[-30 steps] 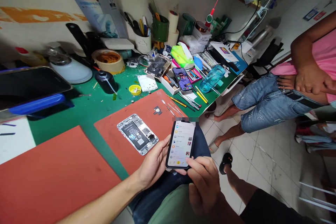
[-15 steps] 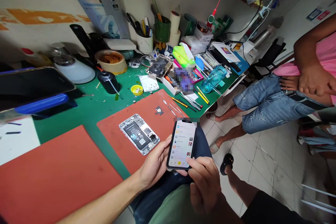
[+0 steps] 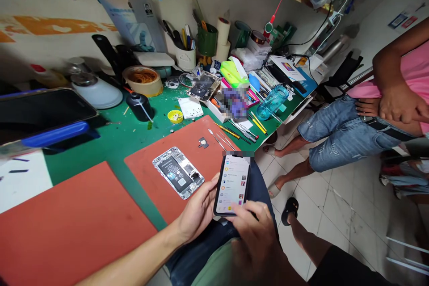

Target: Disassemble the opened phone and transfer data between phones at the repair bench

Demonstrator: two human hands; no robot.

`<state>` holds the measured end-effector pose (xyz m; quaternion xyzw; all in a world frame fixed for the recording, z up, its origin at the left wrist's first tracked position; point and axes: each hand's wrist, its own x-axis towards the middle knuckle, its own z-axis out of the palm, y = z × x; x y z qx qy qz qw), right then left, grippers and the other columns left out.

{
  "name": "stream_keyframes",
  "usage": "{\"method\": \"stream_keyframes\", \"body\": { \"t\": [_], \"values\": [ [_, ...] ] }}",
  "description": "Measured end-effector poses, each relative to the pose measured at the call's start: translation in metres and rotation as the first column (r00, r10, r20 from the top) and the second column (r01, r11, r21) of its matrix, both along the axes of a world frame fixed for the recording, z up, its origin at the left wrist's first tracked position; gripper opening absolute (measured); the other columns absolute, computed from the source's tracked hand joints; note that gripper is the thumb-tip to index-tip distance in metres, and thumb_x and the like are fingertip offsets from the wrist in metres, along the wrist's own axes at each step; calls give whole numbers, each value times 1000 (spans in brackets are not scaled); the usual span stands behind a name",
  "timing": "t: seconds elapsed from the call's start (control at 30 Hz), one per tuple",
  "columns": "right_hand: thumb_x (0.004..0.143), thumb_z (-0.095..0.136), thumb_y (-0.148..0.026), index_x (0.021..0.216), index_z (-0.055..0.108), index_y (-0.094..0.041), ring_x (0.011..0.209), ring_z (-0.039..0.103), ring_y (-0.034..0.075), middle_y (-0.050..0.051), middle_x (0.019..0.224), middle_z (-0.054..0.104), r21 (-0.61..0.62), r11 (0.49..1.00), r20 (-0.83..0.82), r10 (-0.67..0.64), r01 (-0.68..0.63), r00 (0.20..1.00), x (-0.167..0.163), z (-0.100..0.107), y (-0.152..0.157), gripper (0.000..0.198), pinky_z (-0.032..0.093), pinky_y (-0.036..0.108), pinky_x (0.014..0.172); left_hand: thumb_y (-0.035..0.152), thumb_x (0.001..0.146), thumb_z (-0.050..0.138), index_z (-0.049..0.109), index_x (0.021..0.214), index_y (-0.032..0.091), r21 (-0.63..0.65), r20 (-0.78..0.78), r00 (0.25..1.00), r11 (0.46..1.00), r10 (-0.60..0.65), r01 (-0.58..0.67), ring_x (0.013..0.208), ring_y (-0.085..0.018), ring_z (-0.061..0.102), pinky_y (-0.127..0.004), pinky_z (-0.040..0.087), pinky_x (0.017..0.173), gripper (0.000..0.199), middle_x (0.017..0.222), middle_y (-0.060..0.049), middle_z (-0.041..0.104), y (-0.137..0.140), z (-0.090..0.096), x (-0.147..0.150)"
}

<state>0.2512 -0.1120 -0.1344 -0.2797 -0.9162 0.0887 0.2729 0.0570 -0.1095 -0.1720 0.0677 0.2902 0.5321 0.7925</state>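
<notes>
My left hand (image 3: 199, 210) is closed around the edge of a smartphone (image 3: 232, 187), whose lit screen shows a list with small pictures. Over the lower part of that screen is my right hand (image 3: 256, 232), slightly blurred, with its fingers partly bent and apart, holding nothing. One fingertip is at the bottom icons; I cannot tell whether it touches the glass. Left of the phone, an opened phone (image 3: 178, 172) with its battery exposed lies on a red-brown mat (image 3: 140, 161). A small dark part (image 3: 203, 142) and thin metal tools (image 3: 221, 139) rest farther back on this mat.
A second mat (image 3: 73, 228) is at the left. Behind are a black bottle (image 3: 138, 106), a yellow lid (image 3: 174, 116), screwdrivers (image 3: 228, 131) and a blue-green bottle (image 3: 273, 102). A person in denim shorts (image 3: 335, 132) stands at the right; another person's leg (image 3: 310, 239) reaches in lower right.
My right hand has shifted slightly left and its fingers have spread over the bottom of the screen. My left hand still holds the smartphone in place. The view has moved slightly.
</notes>
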Motion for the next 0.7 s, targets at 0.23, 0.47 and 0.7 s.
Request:
{"method": "stream_keyframes", "body": {
  "t": [0.23, 0.47, 0.7],
  "values": [
    [101, 43, -15, 106, 66, -14, 112, 64, 25, 13, 125, 74, 9, 997, -50, 77, -76, 996, 14, -6, -14, 24, 50, 44, 105, 49, 107, 53, 50, 157, 19, 47, 8, 999, 998, -33, 33, 119, -40, 72, -51, 61, 100, 58, 139, -17, 69, 0, 2, 0],
    [105, 43, -22, 110, 67, -15, 107, 70, 23, 14, 121, 76, 75, 994, -43, 81, -77, 996, 18, -15, -14, 25, 56, 41, 101, 50, 103, 59, 44, 161, 22, 23, 20, 999, 999, -38, 37, 121, -41, 71, -52, 59, 103, 66, 144, -17, 66, 1, 4, -3],
    [108, 36, -21, 104, 65, -17, 95, 74, 18, 13, 118, 79, 134, 989, -73, 69, -59, 995, 13, -14, -10, 30, 58, 35, 94, 45, 104, 57, 32, 166, 25, 46, 50, 998, 999, -26, 23, 120, -39, 71, -51, 61, 100, 70, 143, -18, 66, 0, 5, -3]
  ]
}}
